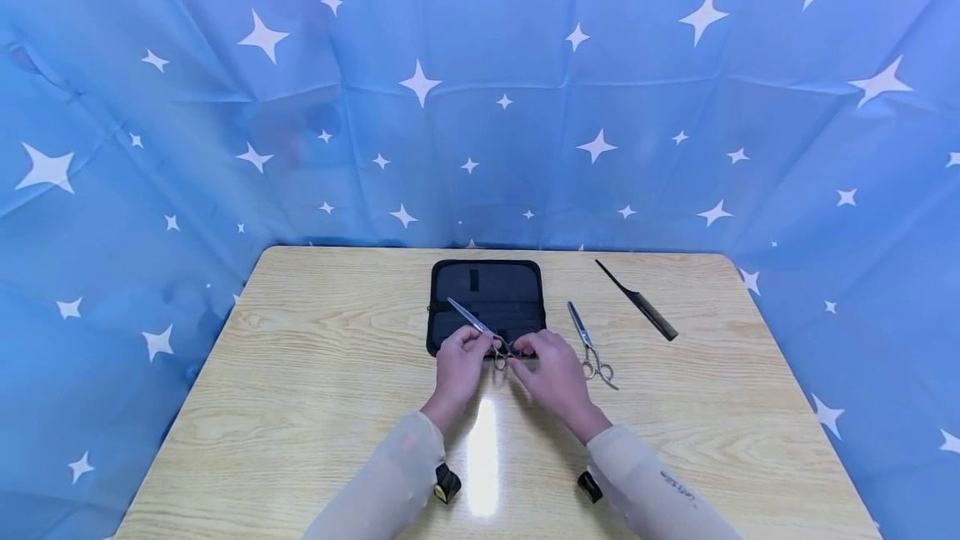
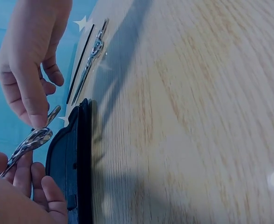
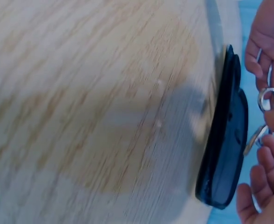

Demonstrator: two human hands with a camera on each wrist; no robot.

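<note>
Held scissors: silver scissors (image 1: 468, 312), up over the open black case (image 1: 498, 273), blades pointing to the back left.
Left hand: the left hand (image 1: 457, 367) has its fingers clamped on those scissors near their middle.
Right hand: and the right hand (image 1: 555, 369) pinches the handle end, thumb and fingers closed on the metal.
Far edge: close! The case lies near the back of the surface (image 1: 300, 373), the starry blue curtain (image 1: 480, 119) just behind.
Left side: a broad run of open wood, from case to left edge.
Right side: tighter here, the second scissors (image 1: 588, 348) just beside the right hand, the black comb (image 1: 639, 300) slanting beyond, then open wood to the right edge.
Near side: open wood between the pale sleeves (image 1: 390, 473), a bright glare (image 1: 482, 457) across it.
Head view: this one has the full blades and the case's inside.
Left wrist view: low angle, showing the handles raised above the case, which the head view flattens.
Right wrist view: one finger ring in plain sight, partly covered from above.
</note>
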